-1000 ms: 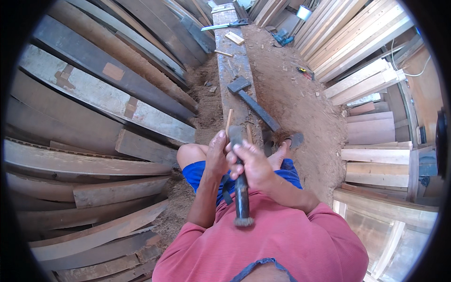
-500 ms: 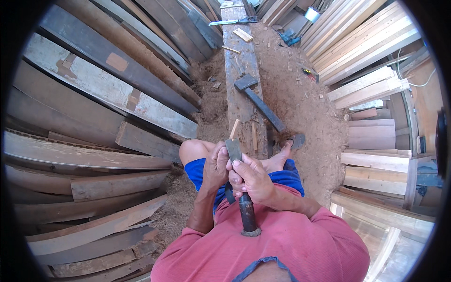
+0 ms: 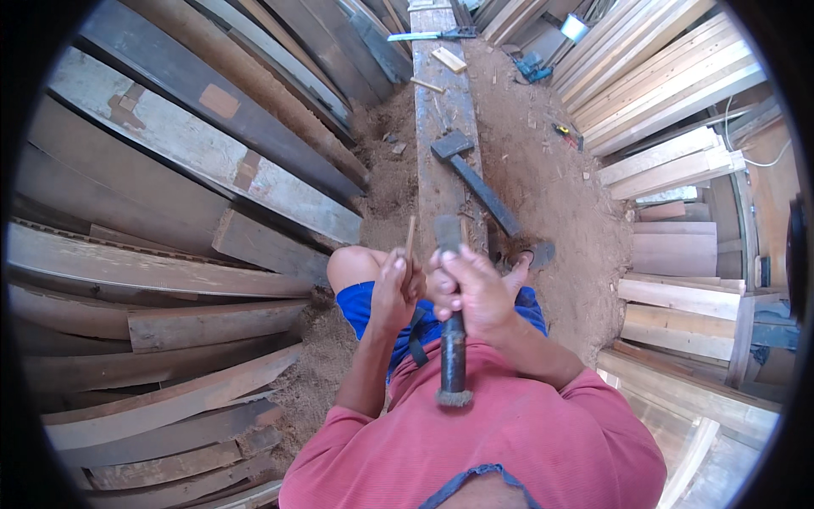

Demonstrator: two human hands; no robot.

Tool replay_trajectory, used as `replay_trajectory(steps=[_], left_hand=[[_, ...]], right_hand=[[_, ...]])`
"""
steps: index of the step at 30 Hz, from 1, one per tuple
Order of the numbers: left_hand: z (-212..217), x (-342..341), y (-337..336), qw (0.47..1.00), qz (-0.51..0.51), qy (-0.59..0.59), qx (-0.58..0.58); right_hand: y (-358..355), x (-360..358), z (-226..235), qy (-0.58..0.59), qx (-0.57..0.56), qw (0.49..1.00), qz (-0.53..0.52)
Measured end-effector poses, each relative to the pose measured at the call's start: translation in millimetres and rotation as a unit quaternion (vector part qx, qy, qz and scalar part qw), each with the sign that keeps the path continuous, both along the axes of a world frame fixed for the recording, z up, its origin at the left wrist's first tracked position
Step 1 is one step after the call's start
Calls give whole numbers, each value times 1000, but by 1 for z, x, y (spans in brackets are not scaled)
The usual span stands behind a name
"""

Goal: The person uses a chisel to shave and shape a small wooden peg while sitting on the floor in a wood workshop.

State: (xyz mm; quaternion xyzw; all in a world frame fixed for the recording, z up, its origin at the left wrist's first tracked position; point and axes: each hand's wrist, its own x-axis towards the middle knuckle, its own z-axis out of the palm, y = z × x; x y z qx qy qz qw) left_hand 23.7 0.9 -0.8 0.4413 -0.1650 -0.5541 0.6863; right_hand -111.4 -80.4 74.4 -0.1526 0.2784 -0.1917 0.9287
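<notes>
My right hand (image 3: 471,288) grips a dark metal chisel (image 3: 451,339) by its shaft, its broad blade pointing away from me over a long grey plank (image 3: 441,127), its frayed butt end toward my red shirt. My left hand (image 3: 395,284) sits just left of it and pinches a thin wooden stick (image 3: 410,239) that points forward. Both hands hover above my knees in blue shorts. A dark hammer-like tool (image 3: 471,176) with a long handle lies on the plank ahead.
Weathered boards (image 3: 195,170) are stacked all along the left. Paler planks (image 3: 678,93) lean on the right. Sawdust-covered dirt floor (image 3: 551,170) lies between. A handsaw (image 3: 428,36) and small wood blocks rest at the plank's far end.
The view has tilted slightly downward. My hands have shifted a little together, and the chisel blade now stands clearer above my right fist.
</notes>
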Motion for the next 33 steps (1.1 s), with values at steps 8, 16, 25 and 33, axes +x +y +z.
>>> replay_trajectory(steps=[8, 16, 25, 33], left_hand=[[25, 7, -6, 937, -5, -350, -3], [45, -13, 16, 897, 0, -441, -32], [-8, -8, 80, 920, -109, -373, 50], [6, -10, 5, 948, -35, -315, -2]], right_hand=[[27, 4, 14, -26, -60, 995, 79], [27, -12, 22, -7, -119, 993, 15], [-21, -69, 50, 98, -321, 925, -177], [-38, -4, -6, 126, -368, 920, 50]])
